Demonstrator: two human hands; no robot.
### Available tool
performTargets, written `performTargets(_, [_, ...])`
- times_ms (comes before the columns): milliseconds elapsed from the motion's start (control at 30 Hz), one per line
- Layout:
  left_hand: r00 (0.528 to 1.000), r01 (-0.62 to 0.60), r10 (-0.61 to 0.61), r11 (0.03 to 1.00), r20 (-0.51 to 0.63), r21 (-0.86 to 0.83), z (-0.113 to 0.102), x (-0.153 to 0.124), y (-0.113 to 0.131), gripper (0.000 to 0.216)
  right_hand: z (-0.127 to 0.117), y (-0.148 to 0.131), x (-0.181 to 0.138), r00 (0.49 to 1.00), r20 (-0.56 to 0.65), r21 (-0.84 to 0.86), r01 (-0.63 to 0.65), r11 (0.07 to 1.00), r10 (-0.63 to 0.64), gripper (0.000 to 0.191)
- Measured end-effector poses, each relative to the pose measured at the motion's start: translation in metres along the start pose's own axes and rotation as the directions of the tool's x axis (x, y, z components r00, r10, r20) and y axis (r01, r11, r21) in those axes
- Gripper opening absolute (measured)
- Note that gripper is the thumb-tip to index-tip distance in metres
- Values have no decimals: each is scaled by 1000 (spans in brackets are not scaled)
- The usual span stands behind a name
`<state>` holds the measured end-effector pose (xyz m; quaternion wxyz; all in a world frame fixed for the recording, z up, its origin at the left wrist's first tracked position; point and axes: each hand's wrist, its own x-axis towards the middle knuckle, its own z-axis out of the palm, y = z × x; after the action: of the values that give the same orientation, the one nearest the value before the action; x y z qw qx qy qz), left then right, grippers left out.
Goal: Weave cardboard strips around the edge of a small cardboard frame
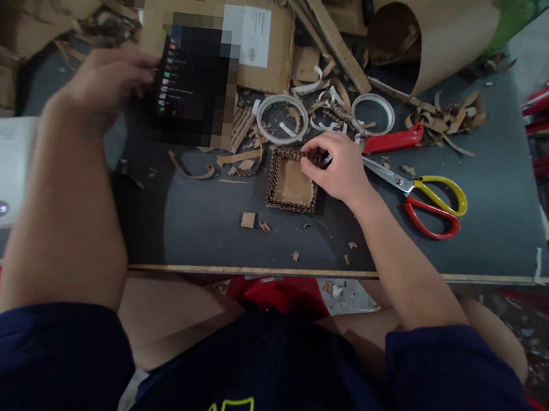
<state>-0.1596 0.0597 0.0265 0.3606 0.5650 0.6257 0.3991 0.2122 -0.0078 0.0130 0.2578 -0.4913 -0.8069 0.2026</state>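
My right hand (338, 166) rests on the top right corner of a small square cardboard frame (292, 184) lying on the dark grey table (447, 243); thumb and fingers are pinched together on the frame's corrugated edge. My left hand (101, 83) is raised at the left, fingers curled around the edge of a phone (177, 81) with a lit screen, partly pixelated. Scissors with red and yellow handles (425, 195) lie just right of my right hand.
A red-handled tool (393, 139) lies behind the scissors. Tape rings (282, 119) and cardboard strips clutter the back, beside a rolled cardboard sheet (434, 39) and a flat box (266, 48). A white device (1, 170) sits at the left edge. Small cardboard scraps (248, 220) dot the front.
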Motion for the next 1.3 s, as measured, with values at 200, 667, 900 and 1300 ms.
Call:
performTargets(200, [987, -52, 50, 999, 155, 7, 1, -1, 3, 28, 1, 1, 0, 1000, -10, 10, 13, 1000, -12, 9])
performTargets(667, [993, 52, -53, 999, -107, -14, 3, 3, -7, 13, 1, 1, 0, 1000, -8, 7, 8, 1000, -8, 10])
performTargets(900, [988, 37, -35, 999, 152, -16, 1, -2, -1, 32, -1, 0, 0, 1000, -13, 15, 14, 1000, -13, 13])
performTargets(1300, [983, 120, -132, 988, 125, 102, 3, -7, 9, 33, -1, 0, -1, 1000, -7, 7, 6, 1000, -6, 13])
